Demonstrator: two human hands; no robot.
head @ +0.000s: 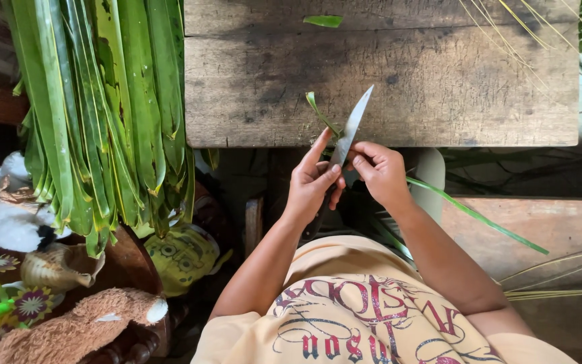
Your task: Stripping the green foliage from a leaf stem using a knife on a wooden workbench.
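A long green leaf strip (469,212) runs between 2 bare hands just in front of a weathered wooden table (439,87), its short tip (318,111) curling up over the table's near edge and its long tail trailing off to the person's right, past a wooden bench (540,229). The strip looks light, thin and limp, likely to tear along its grain, so it seems best gripped close to the cut, where it is pinched now. The left hand (312,180) has its fingers closed around the strip beside a slim steel knife (350,128), index finger raised along the blade. The right hand (380,172) is curled shut near the base of the blade; whether it grips the handle, the leaf or both cannot be told. The blade slants up and away, point over the table. Both forearms angle inward from the body, elbows low, wrists nearly meeting. A thick bundle of 1 kind of long green leaves (102,114) hangs at left above plush toys (69,323). A small leaf scrap (323,21) lies on the table's far side.
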